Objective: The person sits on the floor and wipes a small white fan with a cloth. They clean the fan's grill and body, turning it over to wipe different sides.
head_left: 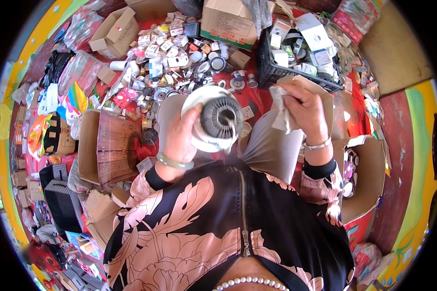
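My left hand [180, 135] grips a round downlight [215, 119] by its white rim, the thumb lying over the edge. The light has a dark finned heat sink facing up, with a pale cord coming out of its middle. It is held above my lap, between my knees. To the right, my right hand [307, 107] is closed on a crumpled white cloth [278, 112] that hangs down from the fingers, apart from the downlight. A jade-coloured bangle is on my left wrist and a bracelet on my right.
Ahead lies a heap of small boxes and lamp parts [172, 60] on a red floor covering. A black plastic crate [277, 76] full of boxes stands at the far right. Open cartons flank me, one on the left [88, 145] and one on the right [371, 179].
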Demonstrator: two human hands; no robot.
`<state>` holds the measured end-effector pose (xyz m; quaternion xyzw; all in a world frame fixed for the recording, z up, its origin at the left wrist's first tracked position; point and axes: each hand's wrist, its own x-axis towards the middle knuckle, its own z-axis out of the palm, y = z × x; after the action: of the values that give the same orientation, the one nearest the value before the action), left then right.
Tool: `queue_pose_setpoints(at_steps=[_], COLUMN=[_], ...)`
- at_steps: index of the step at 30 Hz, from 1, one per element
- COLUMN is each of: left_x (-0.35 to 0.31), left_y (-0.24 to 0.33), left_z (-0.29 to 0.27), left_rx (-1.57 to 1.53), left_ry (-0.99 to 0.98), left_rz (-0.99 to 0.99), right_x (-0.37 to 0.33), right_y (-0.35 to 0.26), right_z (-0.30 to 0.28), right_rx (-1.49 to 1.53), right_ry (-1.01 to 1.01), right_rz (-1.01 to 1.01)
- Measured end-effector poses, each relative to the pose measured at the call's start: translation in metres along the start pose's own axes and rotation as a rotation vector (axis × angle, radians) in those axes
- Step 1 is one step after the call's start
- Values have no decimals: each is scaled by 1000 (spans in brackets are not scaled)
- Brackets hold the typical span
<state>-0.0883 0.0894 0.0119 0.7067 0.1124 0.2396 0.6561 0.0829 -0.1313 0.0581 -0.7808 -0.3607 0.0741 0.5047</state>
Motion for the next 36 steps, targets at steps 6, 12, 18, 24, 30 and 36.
queue_pose_setpoints(at_steps=[6,12,18,24,30,36], left_x=[23,23,21,19,20,17], left_y=[-18,-6,0,-2,2,19], left_z=[13,33,33,37,41,42], left_rx=[-957,-959,-998,-985,-1031,-991], left_ry=[193,128,109,208,209,155], left_rz=[-456,-455,-420,-412,-347,-330], right_x=[-8,2,-22,-31,-28,-9], right_y=[-43,-60,-46,-30,-25,-44], right_z=[32,91,117,100,97,101], right_rx=[-66,-578,-748,-731,-694,-787], right_ry=[159,191,35,27,104,238], right_rz=[-84,-797,-642,-779,-847,-916])
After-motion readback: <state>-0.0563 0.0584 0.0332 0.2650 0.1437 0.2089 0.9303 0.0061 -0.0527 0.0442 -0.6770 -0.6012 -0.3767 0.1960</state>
